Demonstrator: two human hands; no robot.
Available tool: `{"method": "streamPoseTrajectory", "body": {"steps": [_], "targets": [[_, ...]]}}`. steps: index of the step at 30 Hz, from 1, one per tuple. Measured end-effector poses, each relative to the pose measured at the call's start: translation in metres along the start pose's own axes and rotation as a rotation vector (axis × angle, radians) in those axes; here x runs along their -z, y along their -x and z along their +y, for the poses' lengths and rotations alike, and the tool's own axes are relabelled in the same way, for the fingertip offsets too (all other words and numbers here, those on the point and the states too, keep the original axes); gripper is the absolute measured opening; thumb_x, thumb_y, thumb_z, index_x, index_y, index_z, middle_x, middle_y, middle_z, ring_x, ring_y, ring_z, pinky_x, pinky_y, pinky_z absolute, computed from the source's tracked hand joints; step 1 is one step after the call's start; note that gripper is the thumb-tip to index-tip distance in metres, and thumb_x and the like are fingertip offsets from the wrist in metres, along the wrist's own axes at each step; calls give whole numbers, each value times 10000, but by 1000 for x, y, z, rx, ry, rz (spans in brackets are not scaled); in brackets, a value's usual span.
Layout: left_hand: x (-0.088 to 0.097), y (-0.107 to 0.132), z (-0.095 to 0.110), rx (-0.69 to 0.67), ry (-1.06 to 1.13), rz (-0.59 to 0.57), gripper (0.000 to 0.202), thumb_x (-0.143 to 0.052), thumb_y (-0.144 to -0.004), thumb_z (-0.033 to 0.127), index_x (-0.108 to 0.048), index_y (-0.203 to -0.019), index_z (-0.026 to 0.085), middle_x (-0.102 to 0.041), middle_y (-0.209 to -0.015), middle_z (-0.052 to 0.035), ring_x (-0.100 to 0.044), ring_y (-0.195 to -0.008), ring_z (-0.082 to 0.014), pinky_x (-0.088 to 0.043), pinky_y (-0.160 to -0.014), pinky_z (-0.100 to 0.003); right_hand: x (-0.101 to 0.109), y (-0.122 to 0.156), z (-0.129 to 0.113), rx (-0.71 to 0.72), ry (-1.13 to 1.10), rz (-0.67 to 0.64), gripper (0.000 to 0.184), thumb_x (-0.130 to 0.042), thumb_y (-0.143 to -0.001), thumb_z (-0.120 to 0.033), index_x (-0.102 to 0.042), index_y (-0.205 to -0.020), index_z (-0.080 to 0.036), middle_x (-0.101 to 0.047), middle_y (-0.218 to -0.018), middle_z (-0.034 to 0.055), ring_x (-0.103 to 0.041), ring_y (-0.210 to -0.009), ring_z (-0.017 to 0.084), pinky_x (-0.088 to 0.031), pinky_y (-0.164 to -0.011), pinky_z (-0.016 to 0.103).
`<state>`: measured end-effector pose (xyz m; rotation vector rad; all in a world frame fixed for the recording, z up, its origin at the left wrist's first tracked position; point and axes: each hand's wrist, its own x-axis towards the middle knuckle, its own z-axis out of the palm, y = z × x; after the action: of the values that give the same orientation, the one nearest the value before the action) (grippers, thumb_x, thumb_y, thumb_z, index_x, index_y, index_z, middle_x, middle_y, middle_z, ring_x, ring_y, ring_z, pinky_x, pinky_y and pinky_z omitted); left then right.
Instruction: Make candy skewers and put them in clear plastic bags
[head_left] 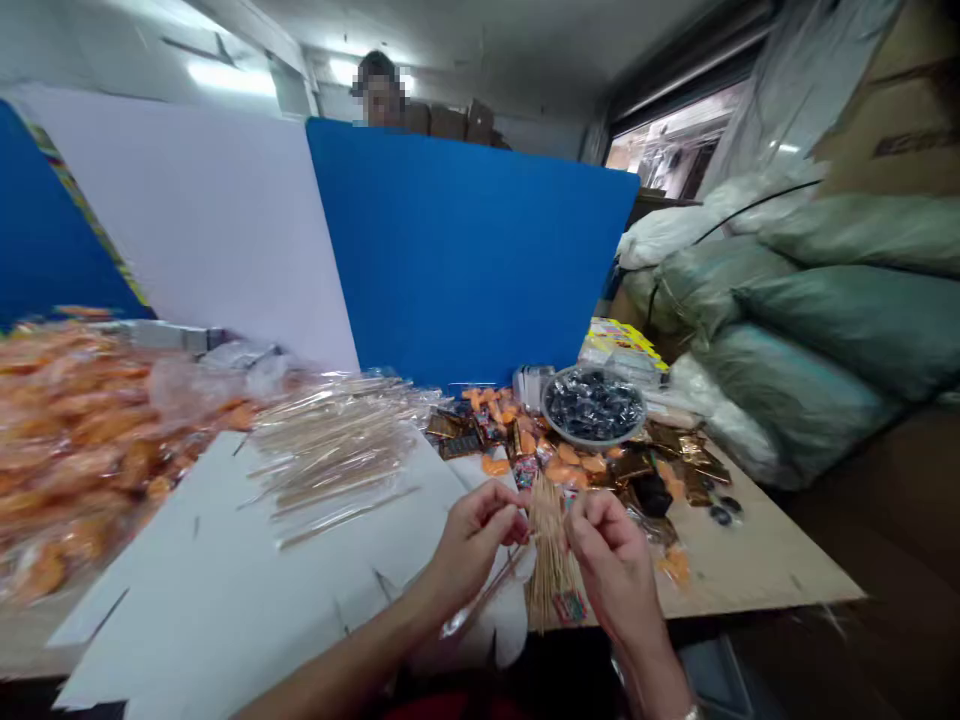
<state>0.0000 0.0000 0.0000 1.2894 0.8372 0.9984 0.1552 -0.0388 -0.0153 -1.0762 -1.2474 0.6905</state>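
Note:
My left hand is closed, thumb pressed to the curled fingers. What it pinches, if anything, is too small and blurred to make out. Just below it, a thin clear plastic sleeve slants down toward the table edge; whether the hand touches it I cannot tell. My right hand is also closed in a pinch, its contents hidden. Between the hands lies a bundle of thin wooden sticks, pointing away from me. A small colourful packet rests at the near end of the bundle.
Clear-wrapped sticks lie on white board. Orange pieces in plastic pile up at left. A bowl of dark wrapped items stands behind brown packets. A blue panel, a person and stacked sacks surround the table.

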Motion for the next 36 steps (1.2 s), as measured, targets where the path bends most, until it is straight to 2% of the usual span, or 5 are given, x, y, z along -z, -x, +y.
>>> {"method": "streamPoseTrajectory", "body": {"steps": [12,19,25,30,36], "targets": [[2,3,-3,-159,-146,-92,179,-527,-855,249,-673,-873,147,-678,-739,-29,-591,-678,-133,-457,-651,-225,-1,-11,-14,509,727,-151,166,-518,-900,-137,-623,-991,-230,-621,-905,32,-525,-867,204,-344,-836,393],[3,9,-7,-408,-513,-84,211,-471,-904,206,-673,-876,152,-690,-788,-36,-612,-711,-137,-436,-683,-219,-4,-13,-18,528,788,-267,133,-480,-889,-122,-590,-839,-178,-607,-778,30,-506,-754,181,-358,-798,372],[3,7,-11,-193,-342,-44,212,-473,-901,263,-646,-849,152,-672,-722,-32,-618,-683,-146,-454,-645,-228,43,-40,18,256,734,221,168,-518,-862,-301,-598,-781,-177,-594,-724,62,-528,-717,204,-404,-686,331],[-4,2,-17,-90,-106,-105,165,-588,-831,275,-621,-940,155,-661,-733,-22,-602,-690,-137,-450,-663,-233,34,-23,13,-66,231,-261,222,-561,-863,-369,-626,-965,-184,-645,-809,40,-585,-723,182,-447,-637,281],[3,-3,-21,103,134,-134,220,-722,-691,310,-654,-752,110,-607,-586,-2,-524,-544,-101,-409,-560,-207,7,-4,-4,441,475,-176,150,-567,-864,-138,-672,-924,-227,-616,-792,26,-535,-761,181,-402,-708,334]]}}
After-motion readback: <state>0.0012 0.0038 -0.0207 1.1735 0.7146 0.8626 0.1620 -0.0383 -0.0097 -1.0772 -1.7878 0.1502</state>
